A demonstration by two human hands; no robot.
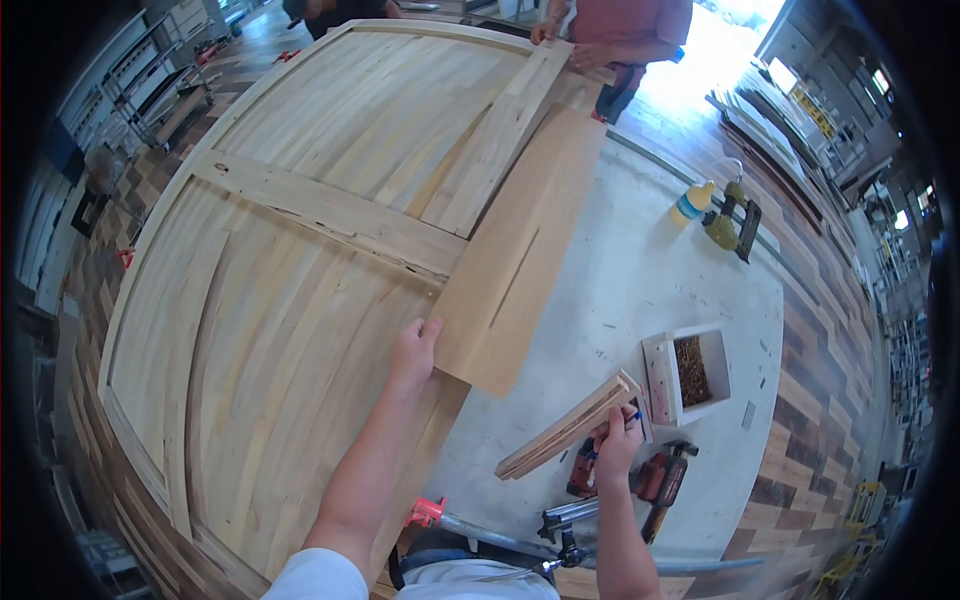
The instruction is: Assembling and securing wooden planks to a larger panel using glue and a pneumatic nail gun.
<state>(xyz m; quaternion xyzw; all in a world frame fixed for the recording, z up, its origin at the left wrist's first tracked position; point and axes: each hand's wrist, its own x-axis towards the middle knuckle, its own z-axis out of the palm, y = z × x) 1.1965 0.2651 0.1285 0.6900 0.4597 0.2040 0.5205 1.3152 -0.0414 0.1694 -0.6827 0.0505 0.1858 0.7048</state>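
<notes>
Left grip (412, 350): fingers curled over the near corner of a thin wooden sheet (520, 250), thumb on top, pinching the edge. Right grip (615, 445): closed around the near end of a bundle of wooden strips (570, 427), a blue pen or marker seemingly tucked in the same fingers; hard to tell more.

Nearest, at 6 o'clock: a red-handled pipe clamp (500, 530) lies across the surface edge by the person's waist. Just behind the right hand, red-and-black power tools (660, 480) lie on the pale surface (640, 280).

Strip bundle: long axis runs from the right hand toward 8 o'clock, tilted, free end low and pointing at the sheet's near corner. The two are near but apart.

At 2 o'clock from the right hand: an open white box (688, 375) of small brown fasteners.

Thin sheet: long axis runs from the left hand toward 1 o'clock, up across the surface. It overlaps the right edge of a large framed wooden panel (290, 250) with a crossrail. The left hand is the nearer one to the sheet, already on it; the right is well off to 4 o'clock of that corner.

Farther, at 1 o'clock: a yellow glue bottle (692, 203) and a green nail gun (730, 222).

Farthest, 12 o'clock: another person's hands (580, 52) rest on the sheet's far end.
</notes>
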